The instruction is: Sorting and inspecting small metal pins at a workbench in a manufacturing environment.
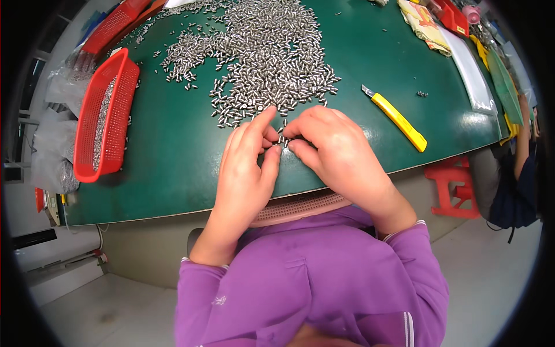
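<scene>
- The green table (pixel 173 168) ran out of view at the top edge.
- A heap of small metal pins (pixel 266 52) covered its middle.
- A red basket (pixel 107 118) sat at the left, its contents unclear.
- The left hand (pixel 245 165) and right hand (pixel 335 150) met at the heap's near edge, fingertips pinching a few pins (pixel 282 139), mostly hidden.
- A yellow utility knife (pixel 399 118) lay to the right.

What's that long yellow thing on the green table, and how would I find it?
Start at the green table and look past the right hand, to the side away from the big heap of small silver metal pieces. There a yellow utility knife lies slanted on bare green. It is the only long yellow tool with a grey blade tip, unlike the tiny silver pieces.
</scene>
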Demonstrator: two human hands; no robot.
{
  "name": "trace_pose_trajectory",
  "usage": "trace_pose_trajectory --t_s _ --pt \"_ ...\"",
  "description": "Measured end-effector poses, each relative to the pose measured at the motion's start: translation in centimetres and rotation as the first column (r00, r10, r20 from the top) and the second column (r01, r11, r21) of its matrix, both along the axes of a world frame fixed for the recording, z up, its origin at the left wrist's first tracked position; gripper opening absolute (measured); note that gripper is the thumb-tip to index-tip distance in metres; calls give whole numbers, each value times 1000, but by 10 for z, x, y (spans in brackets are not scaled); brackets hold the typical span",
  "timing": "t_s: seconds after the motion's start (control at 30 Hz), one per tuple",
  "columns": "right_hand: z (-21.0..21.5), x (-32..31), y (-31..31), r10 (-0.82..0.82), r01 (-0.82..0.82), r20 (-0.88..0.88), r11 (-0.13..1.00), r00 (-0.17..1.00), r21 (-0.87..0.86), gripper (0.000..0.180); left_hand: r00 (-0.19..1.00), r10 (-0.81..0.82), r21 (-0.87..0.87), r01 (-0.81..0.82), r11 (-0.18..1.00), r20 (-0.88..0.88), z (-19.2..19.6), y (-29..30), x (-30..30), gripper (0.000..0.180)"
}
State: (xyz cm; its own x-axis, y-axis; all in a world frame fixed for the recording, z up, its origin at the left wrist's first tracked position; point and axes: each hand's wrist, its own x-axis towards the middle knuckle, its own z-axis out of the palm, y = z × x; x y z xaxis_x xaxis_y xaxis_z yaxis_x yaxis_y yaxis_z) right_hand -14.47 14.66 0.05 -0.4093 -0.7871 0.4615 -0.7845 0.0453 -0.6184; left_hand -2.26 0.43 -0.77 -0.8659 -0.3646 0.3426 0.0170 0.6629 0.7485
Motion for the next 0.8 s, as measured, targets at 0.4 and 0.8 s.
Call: trace_pose_trajectory --t_s 0.4,0.8 --pt "0 4 -3 -8 9 -49 1000 999 17 15 999 -31 -42 30 999 -40 1 1 0 58" --pt "-3 8 0 -104 105 -53 995 993 4 13 1000 -8 8 8 1000 -5 0 1 3 60"
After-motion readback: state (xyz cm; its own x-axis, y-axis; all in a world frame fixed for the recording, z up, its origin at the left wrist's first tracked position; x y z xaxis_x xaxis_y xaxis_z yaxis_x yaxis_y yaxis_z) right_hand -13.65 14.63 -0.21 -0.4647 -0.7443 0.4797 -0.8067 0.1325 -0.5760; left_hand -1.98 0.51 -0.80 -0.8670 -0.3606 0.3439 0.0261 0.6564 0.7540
